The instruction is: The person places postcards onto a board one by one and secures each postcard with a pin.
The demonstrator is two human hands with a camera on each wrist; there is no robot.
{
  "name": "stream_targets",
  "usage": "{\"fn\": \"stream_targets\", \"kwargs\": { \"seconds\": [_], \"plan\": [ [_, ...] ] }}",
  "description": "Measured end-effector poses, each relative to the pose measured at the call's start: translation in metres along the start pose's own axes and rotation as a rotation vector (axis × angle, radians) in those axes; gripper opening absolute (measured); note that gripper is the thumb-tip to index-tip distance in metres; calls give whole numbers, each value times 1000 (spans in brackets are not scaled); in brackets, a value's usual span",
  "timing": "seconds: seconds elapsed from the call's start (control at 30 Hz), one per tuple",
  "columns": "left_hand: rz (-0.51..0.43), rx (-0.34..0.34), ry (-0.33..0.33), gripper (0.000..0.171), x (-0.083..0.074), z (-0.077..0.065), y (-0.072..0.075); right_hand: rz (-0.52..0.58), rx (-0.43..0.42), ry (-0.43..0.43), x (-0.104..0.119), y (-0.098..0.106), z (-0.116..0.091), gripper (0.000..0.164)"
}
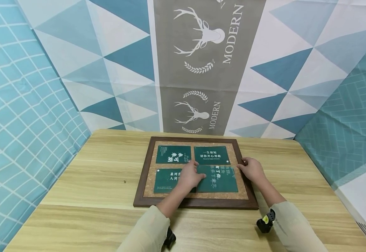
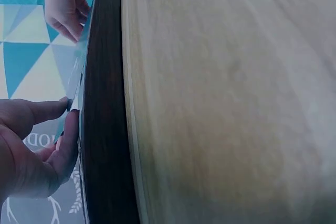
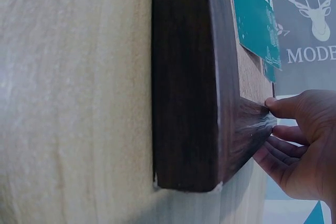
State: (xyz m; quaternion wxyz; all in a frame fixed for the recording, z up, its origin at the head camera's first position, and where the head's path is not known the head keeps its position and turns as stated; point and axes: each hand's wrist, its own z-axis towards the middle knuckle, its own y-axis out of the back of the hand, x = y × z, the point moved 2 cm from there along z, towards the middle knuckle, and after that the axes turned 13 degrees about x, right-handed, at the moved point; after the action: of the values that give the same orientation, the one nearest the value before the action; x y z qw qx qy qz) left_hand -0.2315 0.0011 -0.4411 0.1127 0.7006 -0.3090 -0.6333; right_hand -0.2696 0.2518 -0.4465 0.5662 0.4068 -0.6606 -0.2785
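A cork board (image 1: 148,185) with a dark wooden frame (image 1: 198,202) lies on the table, bearing several green cards with white writing. At the lower right of the board, my left hand (image 1: 189,176) pinches the left end of a green card (image 1: 222,183). In the left wrist view, the thumb and finger of this left hand (image 2: 42,140) come together at the card's edge. My right hand (image 1: 253,171) grips the frame's right side. The right wrist view shows this hand (image 3: 307,140) with the thumb at the frame's inner edge and fingers at its outer edge.
Two other cards, the upper left (image 1: 165,154) and upper right (image 1: 211,152), lie flat on the cork, each with a pin at a corner. The lower left card (image 1: 162,182) is partly behind my left hand. Patterned cloth (image 1: 198,70) hangs behind the wooden table (image 1: 101,185).
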Motion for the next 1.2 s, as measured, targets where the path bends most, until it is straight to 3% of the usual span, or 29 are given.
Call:
{"fn": "stream_targets", "kwargs": {
  "seconds": [0.33, 0.8, 1.2],
  "plan": [
    [78, -22, 20, 52, -3, 4, -2, 3, 3, -1, 1, 1, -1, 48],
    [310, -32, 46, 59, -7, 6, -6, -5, 0, 1, -1, 0, 0, 47],
    [341, -24, 83, 61, -10, 6, -7, 10, 4, 20, 0, 1, 0, 48]
  ]
}}
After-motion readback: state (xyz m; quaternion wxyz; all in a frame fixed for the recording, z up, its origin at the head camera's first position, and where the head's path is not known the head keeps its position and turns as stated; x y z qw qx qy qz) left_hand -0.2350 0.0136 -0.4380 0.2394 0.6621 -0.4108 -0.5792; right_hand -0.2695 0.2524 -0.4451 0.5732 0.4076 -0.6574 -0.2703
